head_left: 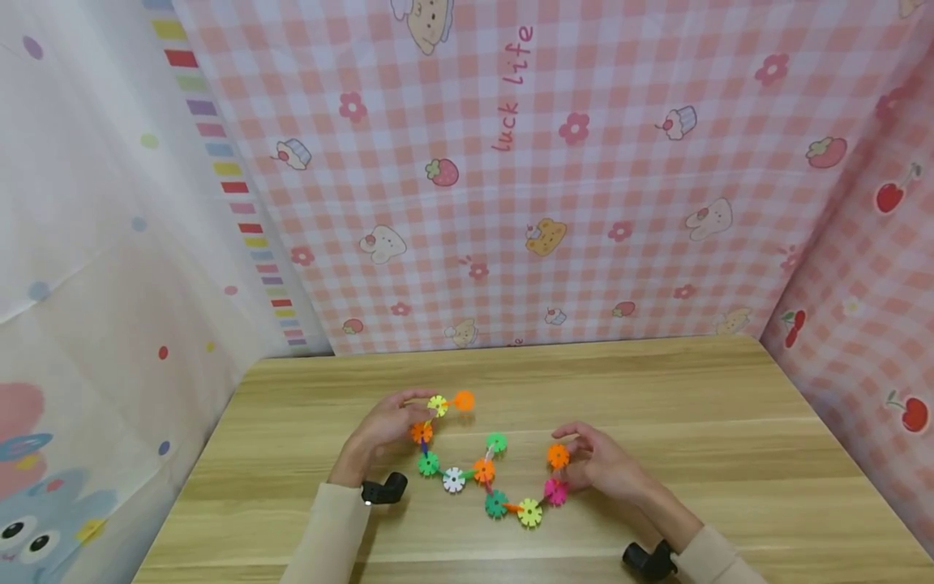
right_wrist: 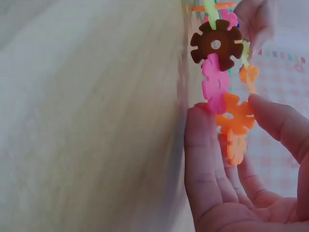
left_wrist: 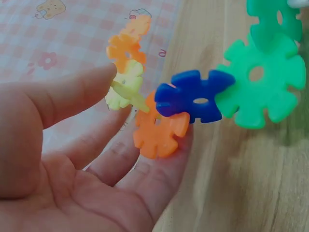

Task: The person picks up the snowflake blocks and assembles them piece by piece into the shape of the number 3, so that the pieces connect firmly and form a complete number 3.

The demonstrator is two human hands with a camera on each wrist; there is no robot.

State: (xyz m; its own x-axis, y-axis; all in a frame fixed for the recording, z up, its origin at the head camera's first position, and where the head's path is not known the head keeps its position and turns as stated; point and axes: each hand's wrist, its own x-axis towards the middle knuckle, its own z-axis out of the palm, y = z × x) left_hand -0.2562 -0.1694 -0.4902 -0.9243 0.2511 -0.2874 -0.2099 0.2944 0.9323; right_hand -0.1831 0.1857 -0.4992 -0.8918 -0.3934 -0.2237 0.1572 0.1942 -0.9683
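Observation:
A chain of slotted plastic snowflake discs (head_left: 428, 463) in several colours forms a wavy, roughly W-shaped line over the table. My left hand (head_left: 392, 419) pinches the chain near its left end, thumb against a yellow disc (left_wrist: 131, 77). Its other fingers lie behind the neighbouring orange disc (left_wrist: 161, 140). On the right, my right hand (head_left: 604, 466) grips the other end by an orange disc (right_wrist: 240, 108), between thumb and fingers. A pink disc (right_wrist: 212, 87) and a brown disc (right_wrist: 203, 46) follow there. A short branch ends in a light green disc (head_left: 497, 442) mid-chain.
The wood-grain table (head_left: 679, 389) spreads under both hands. Behind it hangs a pink checked cloth (head_left: 620, 178), with a white dotted cloth (head_left: 109, 268) at the left. Black wrist cameras (head_left: 384, 489) sit on both forearms.

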